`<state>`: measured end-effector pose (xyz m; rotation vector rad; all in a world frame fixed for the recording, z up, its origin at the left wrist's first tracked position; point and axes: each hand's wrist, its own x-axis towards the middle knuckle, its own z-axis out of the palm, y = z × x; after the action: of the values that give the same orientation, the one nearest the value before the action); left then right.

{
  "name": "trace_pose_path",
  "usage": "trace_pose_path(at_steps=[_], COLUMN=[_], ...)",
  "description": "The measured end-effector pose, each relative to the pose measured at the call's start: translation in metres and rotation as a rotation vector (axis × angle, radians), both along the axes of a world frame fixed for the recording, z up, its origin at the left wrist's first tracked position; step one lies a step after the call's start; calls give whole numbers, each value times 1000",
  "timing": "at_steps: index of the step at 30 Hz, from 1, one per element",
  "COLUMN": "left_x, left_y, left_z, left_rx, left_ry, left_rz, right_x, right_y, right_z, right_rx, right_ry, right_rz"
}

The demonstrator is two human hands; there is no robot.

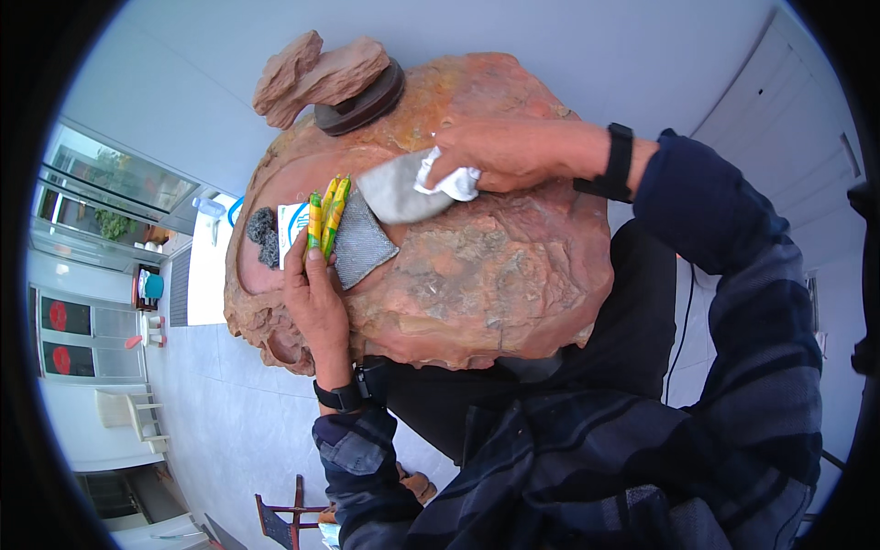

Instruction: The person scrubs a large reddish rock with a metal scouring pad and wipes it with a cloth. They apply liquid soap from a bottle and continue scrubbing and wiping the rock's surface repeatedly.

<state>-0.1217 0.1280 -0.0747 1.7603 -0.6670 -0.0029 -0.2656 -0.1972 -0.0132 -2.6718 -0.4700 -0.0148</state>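
My left hand (pixel 316 289) grips a few slim sausage-like sticks (pixel 328 213) in yellow and green wrappers, held upright above the stone. Behind them is a white and blue packet (pixel 291 223), partly hidden by the fingers. Dark steel-wool scourers (pixel 262 237) lie to its left. A silvery woven scouring cloth (pixel 363 240) rests flat just right of the sticks. My right hand (pixel 481 155) pinches a crumpled white tissue or cloth (pixel 450 180) over a smooth grey flat piece (pixel 399 185); its material is unclear, and the fingers partly cover it.
Everything lies on a large reddish rock table (pixel 481 268) with uneven edges. A rough stone ornament (pixel 323 75) on a dark round base (pixel 361 103) stands at its far left. Beyond are a white table (pixel 206 275), a pale chair (pixel 130 416) and a dark wooden stool (pixel 295 509).
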Motion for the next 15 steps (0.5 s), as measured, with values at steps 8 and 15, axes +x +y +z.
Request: trace_pose_path(at_steps=[8,15], left_x=[-4,-2], left_y=[1,-2], left_z=[2,3], left_rx=[64,88], left_ry=[-52,-95], left_rz=[23,43], right_x=[-80,-48], right_y=[-66,-37], right_z=[50,75], right_rx=[-205,-259], right_ry=[-38,-366], right_rz=[21,-450])
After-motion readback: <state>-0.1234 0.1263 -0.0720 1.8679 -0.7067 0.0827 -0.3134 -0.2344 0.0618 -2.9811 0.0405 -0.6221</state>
